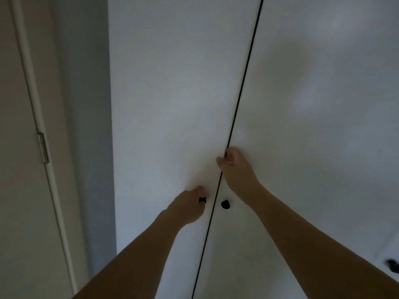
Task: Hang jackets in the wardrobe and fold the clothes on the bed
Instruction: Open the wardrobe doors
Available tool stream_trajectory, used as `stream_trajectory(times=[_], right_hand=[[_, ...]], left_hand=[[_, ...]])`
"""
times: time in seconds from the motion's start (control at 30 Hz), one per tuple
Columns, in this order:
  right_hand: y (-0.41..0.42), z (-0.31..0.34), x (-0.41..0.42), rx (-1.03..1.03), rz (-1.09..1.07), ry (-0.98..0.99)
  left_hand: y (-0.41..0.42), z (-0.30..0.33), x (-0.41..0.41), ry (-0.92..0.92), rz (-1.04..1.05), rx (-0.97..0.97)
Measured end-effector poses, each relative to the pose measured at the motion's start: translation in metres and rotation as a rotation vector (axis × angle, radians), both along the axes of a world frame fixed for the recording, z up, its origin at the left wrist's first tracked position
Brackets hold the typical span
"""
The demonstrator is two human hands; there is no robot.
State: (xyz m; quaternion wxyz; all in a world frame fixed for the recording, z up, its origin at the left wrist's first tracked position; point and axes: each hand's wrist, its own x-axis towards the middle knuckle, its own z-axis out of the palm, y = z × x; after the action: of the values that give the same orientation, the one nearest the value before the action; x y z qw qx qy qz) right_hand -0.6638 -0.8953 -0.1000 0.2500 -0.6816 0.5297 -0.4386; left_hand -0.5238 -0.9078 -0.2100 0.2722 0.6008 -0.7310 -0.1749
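Note:
A white wardrobe fills the view, with its left door (164, 104) and right door (313, 104) meeting at a thin dark gap. My left hand (189, 207) grips the small black knob (203, 199) of the left door. My right hand (234, 167) is higher up, its fingers curled into the gap at the edge of the right door. The right door's own black knob (225, 204) is free, just below my right wrist. No jackets or bed are in view.
A grey wall strip (86, 126) runs left of the wardrobe. Further left is a white room door (19, 169) with a metal hinge (43, 147). Another dark knob (392, 265) shows at the lower right edge.

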Motion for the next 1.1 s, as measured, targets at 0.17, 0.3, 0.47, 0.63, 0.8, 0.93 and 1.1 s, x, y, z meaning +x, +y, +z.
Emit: stream_trajectory(times=[0.17, 0.3, 0.47, 0.63, 0.8, 0.93, 1.1], right_hand=[[0.030, 0.003, 0.030, -0.125, 0.024, 0.052], [0.091, 0.003, 0.069, -0.241, 0.089, 0.188], [0.148, 0.011, 0.149, -0.335, 0.220, 0.259], [0.165, 0.026, 0.242, -0.458, 0.348, 0.310], [0.161, 0.029, 0.336, -0.471, 0.476, 0.412], [0.141, 0.016, 0.388, -0.506, 0.450, 0.501], [0.123, 0.009, 0.404, -0.483, 0.505, 0.543]], left_hand=[[0.060, -0.009, 0.025, 0.001, 0.069, -0.079], [0.125, -0.015, 0.067, -0.073, 0.214, -0.113], [0.188, -0.010, 0.155, -0.187, 0.277, -0.125], [0.235, -0.011, 0.248, -0.031, 0.445, -0.172], [0.244, -0.011, 0.338, 0.185, 0.552, -0.109], [0.227, -0.014, 0.390, 0.218, 0.566, -0.100], [0.213, -0.012, 0.418, 0.225, 0.585, -0.081]])
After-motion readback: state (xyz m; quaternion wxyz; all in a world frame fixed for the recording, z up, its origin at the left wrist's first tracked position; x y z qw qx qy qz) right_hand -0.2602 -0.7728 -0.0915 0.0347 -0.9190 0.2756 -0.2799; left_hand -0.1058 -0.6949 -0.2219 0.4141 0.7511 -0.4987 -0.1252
